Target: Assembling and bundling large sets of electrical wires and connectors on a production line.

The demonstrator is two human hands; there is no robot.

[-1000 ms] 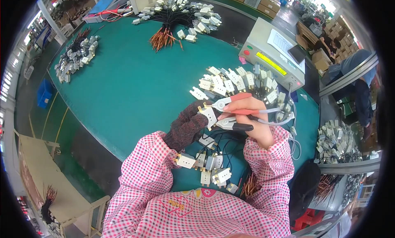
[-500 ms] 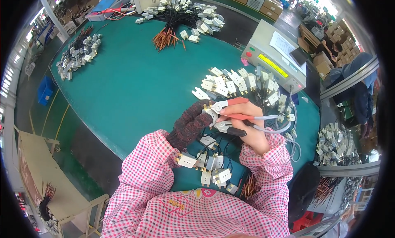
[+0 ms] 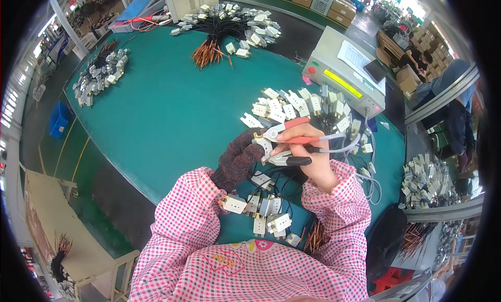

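"Both closed on something?"
"Yes. The gloved left hand (image 3: 236,160) pinches a white socket block (image 3: 265,149), between the two hands."
"And the right?"
"The bare right hand (image 3: 314,151) curls around a red-handled clip (image 3: 296,122) and a black-handled clip (image 3: 297,161), holding them up to the block."
"Nearby?"
"More blocks (image 3: 235,203) lie this side of the hands; a larger heap (image 3: 275,111) spreads beyond them."

We see a green bench (image 3: 156,119); toward its near edge, pink-and-white checked sleeves (image 3: 190,208), a dark brown glove (image 3: 236,162), a red-handled clip (image 3: 296,123), a black-handled clip (image 3: 298,161), a white socket (image 3: 265,147); at its right edge, a beige tester (image 3: 324,54).
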